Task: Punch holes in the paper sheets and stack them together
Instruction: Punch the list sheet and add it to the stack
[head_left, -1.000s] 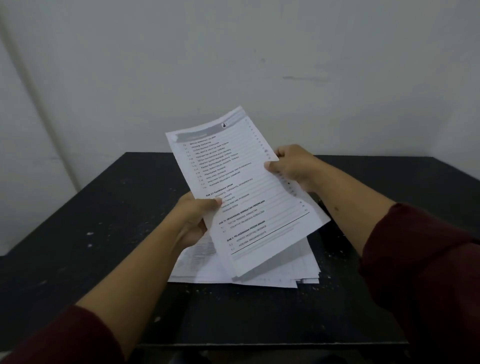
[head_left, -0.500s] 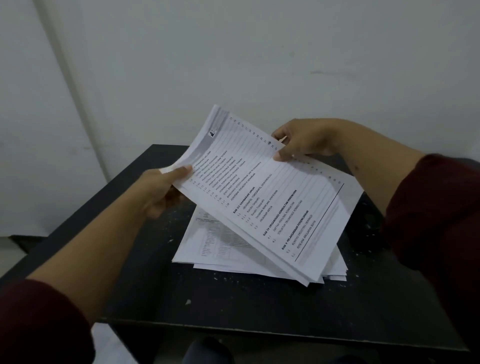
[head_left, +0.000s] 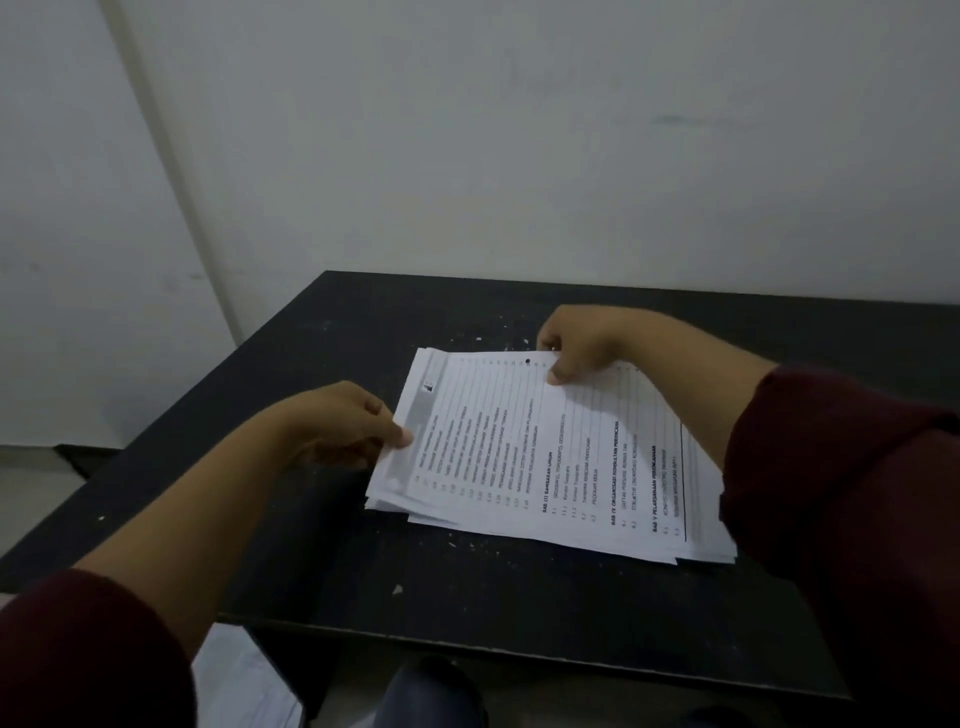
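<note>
The printed top sheet (head_left: 561, 457) lay on the stack of paper sheets (head_left: 711, 553), which rested flat on the black desk (head_left: 519, 597) a little toward three o'clock of its middle. The sheet sat turned so that its lines of text ran from six toward twelve o'clock, and one punched hole (head_left: 528, 361) showed as a dark dot near its twelve o'clock edge. The stack's edges were uneven, with lower pages sticking out along the six o'clock side.

The left hand (head_left: 343, 431) was at the nine o'clock edge of the paper, its thumb on top of the sheet and its fingers curled below, pinching that edge. The right hand (head_left: 576, 345) was at the twelve o'clock edge just beside the hole, thumb pressed on the page and fingers (head_left: 545, 340) bent behind the edge, pinching it as well. Both forearms came out of dark red sleeves (head_left: 831, 493).

Small white flecks (head_left: 397, 590) dotted the desk around the stack. A pale wall (head_left: 519, 156) stood behind the desk at twelve o'clock.
</note>
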